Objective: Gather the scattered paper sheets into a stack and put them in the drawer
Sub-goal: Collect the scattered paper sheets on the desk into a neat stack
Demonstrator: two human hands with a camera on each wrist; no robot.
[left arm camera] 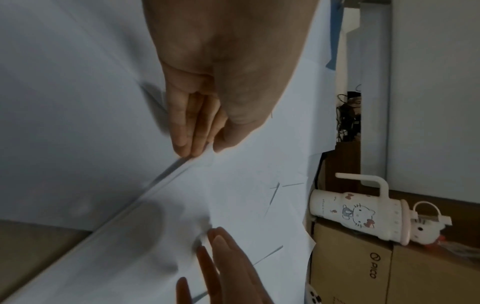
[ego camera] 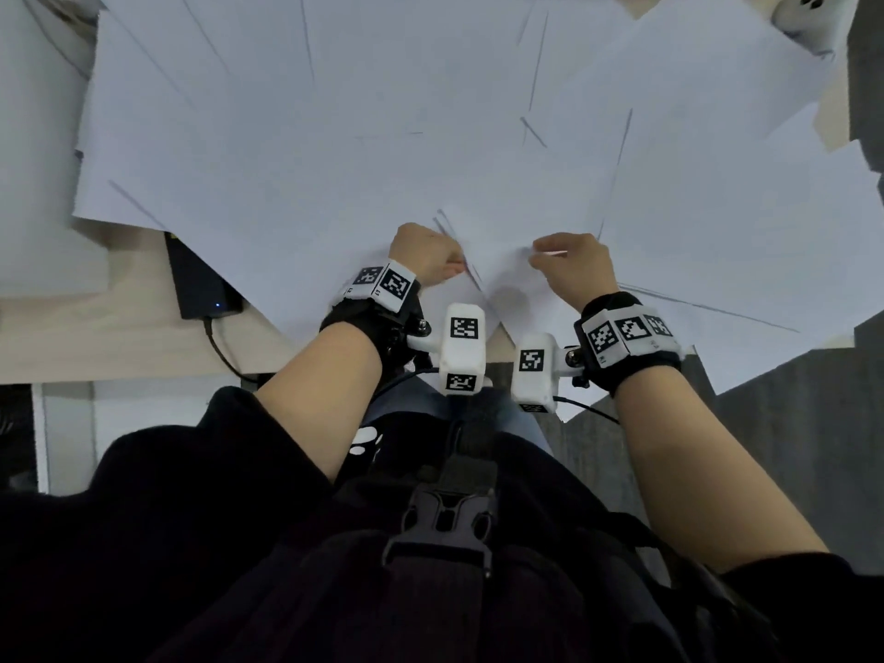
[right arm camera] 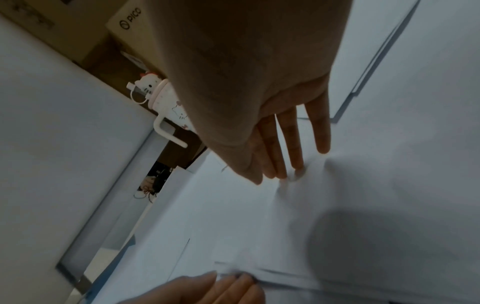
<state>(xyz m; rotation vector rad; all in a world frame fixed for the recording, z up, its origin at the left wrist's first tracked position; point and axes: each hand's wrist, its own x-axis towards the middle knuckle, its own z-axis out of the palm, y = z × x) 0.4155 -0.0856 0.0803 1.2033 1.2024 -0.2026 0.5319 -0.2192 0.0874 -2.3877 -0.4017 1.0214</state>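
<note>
Several white paper sheets [ego camera: 335,160] lie spread and overlapping over the desk, some overhanging its near edge. My left hand [ego camera: 430,256] is at the near middle of the spread. In the left wrist view, the left hand [left arm camera: 202,150] pinches the edge of one sheet [left arm camera: 246,185] between thumb and fingers. My right hand [ego camera: 550,256] lies a short way to its right. In the right wrist view, the right hand [right arm camera: 283,170] has straight fingers whose tips press down on a sheet [right arm camera: 363,185], which wrinkles there. No drawer is in view.
A black device [ego camera: 201,279] with a blue light and a cable sits on the wooden desk [ego camera: 119,337] at the left, partly under the sheets. A white cartoon-cat cup [left arm camera: 358,214] and cardboard boxes [left arm camera: 363,267] stand beyond the sheets. A white object [ego camera: 808,16] sits at the far right.
</note>
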